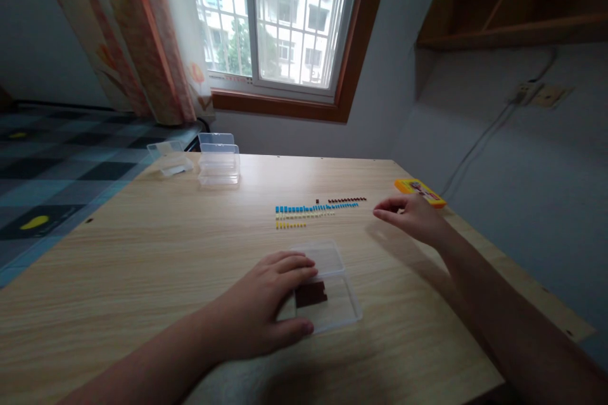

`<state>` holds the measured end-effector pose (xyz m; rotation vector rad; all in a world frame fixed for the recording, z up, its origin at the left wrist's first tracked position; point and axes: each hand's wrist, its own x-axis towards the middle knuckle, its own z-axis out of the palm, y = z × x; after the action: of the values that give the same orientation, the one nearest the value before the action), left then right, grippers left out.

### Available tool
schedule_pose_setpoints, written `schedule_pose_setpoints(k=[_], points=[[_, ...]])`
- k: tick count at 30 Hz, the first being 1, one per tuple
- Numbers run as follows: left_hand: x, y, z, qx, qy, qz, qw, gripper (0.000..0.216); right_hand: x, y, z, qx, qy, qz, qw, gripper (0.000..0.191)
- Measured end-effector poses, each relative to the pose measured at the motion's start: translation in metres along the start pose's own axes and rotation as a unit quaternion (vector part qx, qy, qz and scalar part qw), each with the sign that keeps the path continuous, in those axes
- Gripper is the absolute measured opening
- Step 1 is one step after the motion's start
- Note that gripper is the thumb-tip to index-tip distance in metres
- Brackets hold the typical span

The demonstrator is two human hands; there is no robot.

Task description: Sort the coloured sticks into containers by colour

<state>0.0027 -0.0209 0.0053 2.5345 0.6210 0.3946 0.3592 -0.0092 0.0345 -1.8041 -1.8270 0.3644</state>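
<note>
My left hand (270, 297) lies over the left side of an open clear plastic box (349, 294), its thumb at the near edge and its fingers by the lid. Inside the box is a flat dark-brown piece (311, 294) with a notched right edge, partly covered by my hand. My right hand (411, 216) is above the table, thumb and forefinger pinched together; whatever they hold is too small to make out. To its left are rows of tiny pieces: brown pieces (346, 200), blue pieces (308, 208), cream pieces (304, 216) and yellow pieces (289, 225).
Stacked clear boxes (218, 168) and another open clear box (175, 164) stand at the table's far left. A yellow-orange box (434, 198) lies behind my right hand near the right edge. The wooden table (166, 253) reaches toward the wall below a window (289, 19).
</note>
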Motion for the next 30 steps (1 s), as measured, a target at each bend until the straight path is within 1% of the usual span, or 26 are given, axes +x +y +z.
schedule_pose_setpoints(k=[2, 4, 6, 8, 10, 12, 18, 24, 27, 30], points=[[0.0, 0.001, -0.001, 0.001, 0.0, 0.001, 1.0, 0.064, -0.019, -0.027, 0.004, 0.062, -0.018, -0.085, 0.994, 0.022], [0.0, 0.001, -0.001, 0.0, 0.004, 0.004, 1.0, 0.063, -0.039, -0.051, 0.013, 0.087, -0.063, -0.15, 0.983, 0.015], [-0.001, 0.001, -0.001, 0.001, 0.006, 0.005, 1.0, 0.063, -0.056, -0.069, 0.026, 0.087, -0.124, -0.182, 0.971, 0.01], [-0.001, 0.001, 0.0, 0.005, 0.003, 0.004, 1.0, 0.063, -0.066, -0.079, 0.038, 0.074, -0.169, -0.198, 0.963, 0.01], [-0.001, 0.0, 0.002, 0.009, 0.002, 0.0, 1.0, 0.065, -0.07, -0.081, 0.048, 0.054, -0.19, -0.203, 0.959, 0.013], [-0.001, -0.002, 0.003, 0.009, 0.003, -0.002, 1.0, 0.065, -0.071, -0.08, 0.054, 0.034, -0.198, -0.202, 0.959, 0.015], [0.0, -0.001, 0.003, 0.007, 0.0, -0.005, 1.0, 0.065, -0.07, -0.077, 0.06, 0.006, -0.174, -0.198, 0.964, 0.014], [0.0, 0.002, 0.003, 0.012, -0.001, -0.006, 1.0, 0.066, -0.071, -0.076, 0.058, -0.019, -0.151, -0.201, 0.968, 0.012], [0.0, 0.003, 0.002, 0.011, -0.001, -0.005, 1.0, 0.065, -0.07, -0.076, 0.052, -0.012, -0.148, -0.222, 0.964, 0.017], [0.001, 0.003, 0.002, 0.011, -0.003, -0.007, 1.0, 0.065, -0.07, -0.076, 0.048, 0.007, -0.164, -0.235, 0.958, 0.023]])
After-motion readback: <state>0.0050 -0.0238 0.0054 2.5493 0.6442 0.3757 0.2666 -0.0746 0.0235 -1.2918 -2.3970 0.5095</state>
